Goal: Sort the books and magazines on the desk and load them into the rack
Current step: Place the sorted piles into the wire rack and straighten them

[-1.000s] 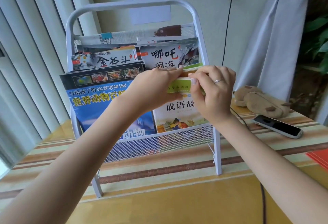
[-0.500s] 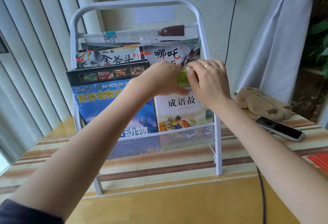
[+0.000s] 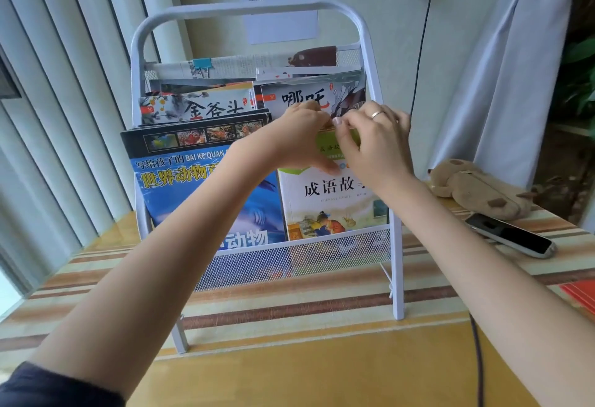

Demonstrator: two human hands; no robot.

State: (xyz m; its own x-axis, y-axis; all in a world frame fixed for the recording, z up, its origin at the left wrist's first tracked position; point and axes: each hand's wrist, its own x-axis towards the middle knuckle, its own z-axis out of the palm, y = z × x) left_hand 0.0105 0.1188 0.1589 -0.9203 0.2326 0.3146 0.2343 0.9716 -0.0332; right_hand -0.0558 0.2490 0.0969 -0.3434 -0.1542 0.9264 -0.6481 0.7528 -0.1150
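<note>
A white metal rack (image 3: pixel 370 52) with a rounded top bar and mesh pockets stands on the striped desk (image 3: pixel 289 303), filling the middle of the frame. Its front pocket holds two upright covers side by side: a blue animal book (image 3: pixel 180 200) at left of centre and a white story book (image 3: pixel 325 203) with a green top band just right of centre. Behind them, higher in the frame, sit a pale ink-painted magazine (image 3: pixel 199 107) and a grey magazine with red characters (image 3: pixel 306 97), and a folded newspaper (image 3: pixel 238 65) lies across the back pocket.

Both hands meet at the top edge of the story book. The left hand (image 3: pixel 299 139) has its thumb pressed on the cover and its fingers curled over the top edge; the right hand (image 3: pixel 373 145) (a ring on one finger) pinches that same edge with curled fingers.

The hands cover much of the green band, and the left forearm crosses the blue book's title. The lower parts of both front covers blur behind the mesh. What the fingers do behind the book is hidden.

The story book stands with its long axis vertical, cover toward the camera, leaning slightly back.

At the right of the frame lie a brown plush toy (image 3: pixel 476 187) and a dark phone (image 3: pixel 512 236).
</note>
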